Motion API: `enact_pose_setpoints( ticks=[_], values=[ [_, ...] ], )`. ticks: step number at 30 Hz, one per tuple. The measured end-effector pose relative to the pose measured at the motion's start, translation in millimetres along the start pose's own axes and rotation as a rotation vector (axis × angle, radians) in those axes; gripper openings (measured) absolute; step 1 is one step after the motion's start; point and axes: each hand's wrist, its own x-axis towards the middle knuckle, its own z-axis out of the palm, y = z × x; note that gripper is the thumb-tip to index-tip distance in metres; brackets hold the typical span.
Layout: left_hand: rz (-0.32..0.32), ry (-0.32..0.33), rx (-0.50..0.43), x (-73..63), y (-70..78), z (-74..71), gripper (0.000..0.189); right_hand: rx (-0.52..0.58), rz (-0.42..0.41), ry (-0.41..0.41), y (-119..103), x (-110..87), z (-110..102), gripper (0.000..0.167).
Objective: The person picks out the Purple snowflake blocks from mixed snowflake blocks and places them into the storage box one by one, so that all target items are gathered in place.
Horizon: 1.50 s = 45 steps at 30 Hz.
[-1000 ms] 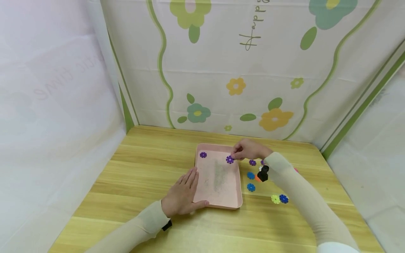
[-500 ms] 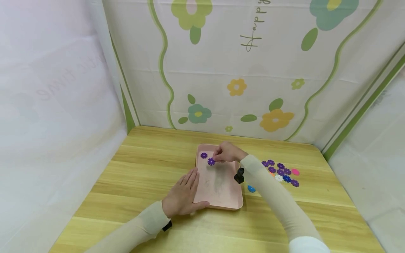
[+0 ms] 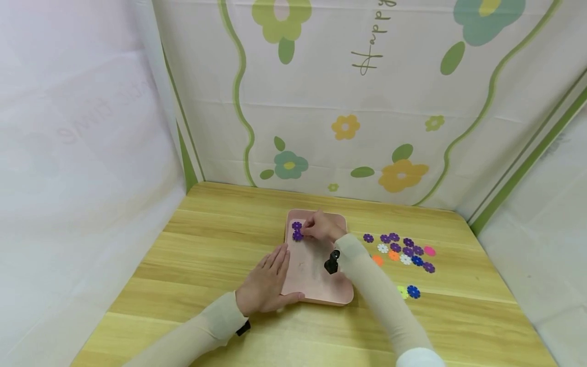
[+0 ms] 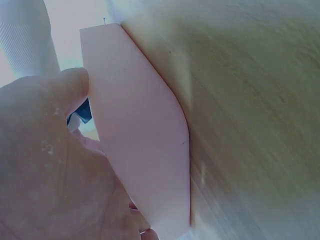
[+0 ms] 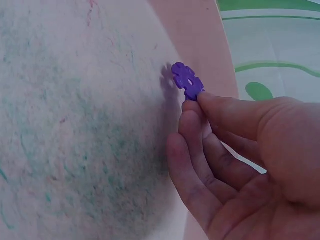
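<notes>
My right hand (image 3: 319,227) pinches a purple snowflake disc (image 5: 189,81), a small notched plastic piece, between thumb and fingertips. It is over the far left part of a shallow pink tray (image 3: 316,285). Right behind the held piece, another purple snowflake disc (image 3: 296,225) lies in the tray's far left corner. At the near left corner of the tray, my left hand (image 3: 262,285) rests on the rim with its fingers straight and thumb spread along the front edge. From the left wrist, the tray's outer wall (image 4: 140,120) shows beside the palm.
Right of the tray, several loose snowflake discs lie on the wooden table (image 3: 206,239): purple (image 3: 408,242), white (image 3: 382,248), orange (image 3: 393,255), pink (image 3: 429,251) and blue (image 3: 414,291). A yellow one (image 3: 402,291) is partly hidden by the right sleeve. Printed cloth (image 3: 298,102) hangs behind.
My right hand has carried the purple snowflake disc leftward across the tray, from its right rim to beside the other purple one. The left hand stays in place.
</notes>
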Motion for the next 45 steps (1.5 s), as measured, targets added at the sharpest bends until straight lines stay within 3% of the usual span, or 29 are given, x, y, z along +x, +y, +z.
enact_pose_setpoints(
  ticks=[4, 10, 15, 20, 27, 31, 38, 45],
  values=[
    [0.004, 0.004, 0.014, 0.7, 0.4, 2.8, 0.112, 0.005, 0.029, 0.030, 3, 1.4, 5, 0.015],
    [0.001, -0.045, -0.026, 0.3, 4.4, -6.8, 0.108, -0.005, 0.030, 0.054, 4, -0.1, 9, 0.017],
    [-0.006, -0.033, 0.008, 2.9, -0.1, 6.5, 0.110, -0.008, 0.053, 0.080, 2, 0.4, 12, 0.018],
    [-0.012, -0.019, 0.041, 5.0, -4.7, 13.6, 0.114, -0.004, 0.082, 0.044, -3, 0.6, 7, 0.017],
    [-0.015, -0.023, 0.041, 4.4, -4.5, 12.5, 0.113, -0.141, 0.016, 0.021, -12, -12.4, -17, 0.013],
    [-0.023, -0.037, 0.020, 3.6, -2.6, 9.3, 0.113, -0.185, -0.032, 0.010, -7, -26.8, -37, 0.018],
    [-0.033, -0.053, 0.013, 3.2, -1.3, 6.7, 0.111, -0.248, -0.078, 0.019, 24, -54.3, -78, 0.029],
    [-0.007, -0.022, -0.002, 2.2, -1.8, 5.9, 0.111, -0.288, -0.082, 0.037, 66, -76.8, -111, 0.030]
  ],
)
